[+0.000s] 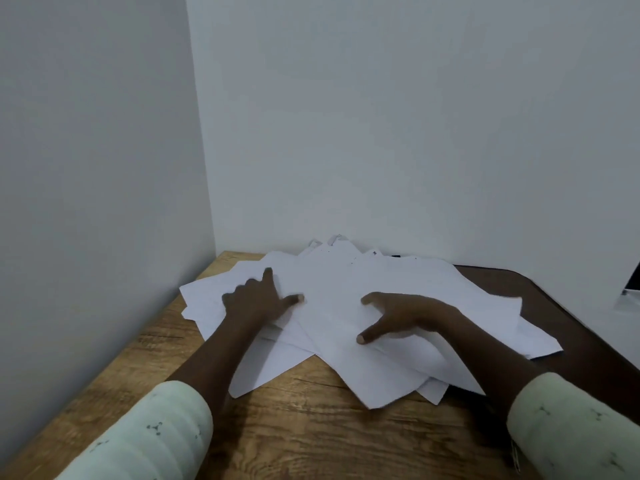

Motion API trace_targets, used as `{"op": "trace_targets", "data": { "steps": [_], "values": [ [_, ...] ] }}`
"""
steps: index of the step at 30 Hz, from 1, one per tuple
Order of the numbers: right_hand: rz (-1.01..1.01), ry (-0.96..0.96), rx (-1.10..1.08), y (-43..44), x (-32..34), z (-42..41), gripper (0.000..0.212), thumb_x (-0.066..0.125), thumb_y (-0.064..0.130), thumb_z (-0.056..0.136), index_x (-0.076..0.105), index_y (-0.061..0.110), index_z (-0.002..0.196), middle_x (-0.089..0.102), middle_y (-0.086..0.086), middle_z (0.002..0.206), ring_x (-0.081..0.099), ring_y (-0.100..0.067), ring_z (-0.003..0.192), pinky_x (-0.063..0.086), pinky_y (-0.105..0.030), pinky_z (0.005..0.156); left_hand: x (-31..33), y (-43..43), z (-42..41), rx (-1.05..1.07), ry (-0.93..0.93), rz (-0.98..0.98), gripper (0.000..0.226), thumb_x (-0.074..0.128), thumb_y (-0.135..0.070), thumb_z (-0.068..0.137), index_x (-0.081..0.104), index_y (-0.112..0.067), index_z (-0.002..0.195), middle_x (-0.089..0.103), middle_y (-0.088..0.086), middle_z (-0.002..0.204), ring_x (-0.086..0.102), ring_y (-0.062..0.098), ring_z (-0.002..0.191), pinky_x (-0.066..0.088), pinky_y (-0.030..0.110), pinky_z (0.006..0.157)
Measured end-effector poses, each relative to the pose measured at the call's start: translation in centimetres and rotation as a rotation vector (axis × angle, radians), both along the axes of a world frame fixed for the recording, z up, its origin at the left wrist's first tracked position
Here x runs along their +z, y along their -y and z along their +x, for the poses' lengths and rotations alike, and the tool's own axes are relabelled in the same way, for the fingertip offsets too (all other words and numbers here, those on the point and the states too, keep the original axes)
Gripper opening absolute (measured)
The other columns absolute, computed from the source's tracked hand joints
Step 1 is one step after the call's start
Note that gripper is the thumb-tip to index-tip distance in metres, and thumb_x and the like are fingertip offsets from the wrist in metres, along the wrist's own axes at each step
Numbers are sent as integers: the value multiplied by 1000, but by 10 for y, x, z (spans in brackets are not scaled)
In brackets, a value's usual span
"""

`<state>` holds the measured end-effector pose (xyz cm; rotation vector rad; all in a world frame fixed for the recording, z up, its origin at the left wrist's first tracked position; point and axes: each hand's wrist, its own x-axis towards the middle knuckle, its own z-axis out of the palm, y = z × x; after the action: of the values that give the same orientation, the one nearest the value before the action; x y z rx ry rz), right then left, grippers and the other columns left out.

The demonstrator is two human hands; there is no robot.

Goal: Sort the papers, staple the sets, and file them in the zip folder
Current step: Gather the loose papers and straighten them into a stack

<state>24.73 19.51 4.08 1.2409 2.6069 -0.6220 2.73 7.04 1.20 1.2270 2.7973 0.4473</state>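
A loose, fanned heap of several white papers [346, 282] covers the back middle of the wooden table [304, 431]. My left hand [259, 299] lies flat on the left side of the heap, fingers spread. My right hand [401, 315] rests on the sheets to the right of it, thumb and fingers apart, pressing down on the top sheet without gripping it. A few sheet corners curl up against the back wall. No stapler shows. A dark flat thing [571, 306] lies under the right side of the papers; I cannot tell whether it is the zip folder.
White walls close in the table at the back and on the left, forming a corner [214, 244]. A white object with a dark edge [628, 289] shows at the right border. Bare wood lies between the papers and the table's near edge.
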Motion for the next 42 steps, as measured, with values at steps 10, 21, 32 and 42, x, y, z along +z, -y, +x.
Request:
{"op": "trace_targets", "data": {
  "steps": [10,21,32,42],
  "values": [
    [174,-43,-51,51,-13,-51,129,64,86,57,8,21,153,16,-11,157,16,-34,145,17,-67,110,-10,-4,-40,140,197,-108,102,45,-79,83,-1,-27,158,5,23,163,2,41,150,5,64,116],
    [221,-203,54,66,-16,-94,86,74,58,69,45,15,137,54,-6,133,52,-25,123,45,-39,100,32,-13,-9,-22,818,252,67,74,-27,87,36,-6,137,57,19,120,65,28,70,60,39,52],
    [544,-265,94,81,-37,-74,62,60,45,89,37,24,142,50,-1,133,48,-24,122,38,-42,97,25,8,22,148,1425,567,27,51,16,86,53,5,110,58,26,104,63,41,85,60,47,51],
    [1054,-824,537,54,-20,-15,50,50,-15,57,72,17,88,71,8,86,60,-17,95,36,-34,92,33,33,-22,69,1702,771,84,64,-67,81,51,1,128,67,25,120,67,38,107,51,53,90]
  ]
}}
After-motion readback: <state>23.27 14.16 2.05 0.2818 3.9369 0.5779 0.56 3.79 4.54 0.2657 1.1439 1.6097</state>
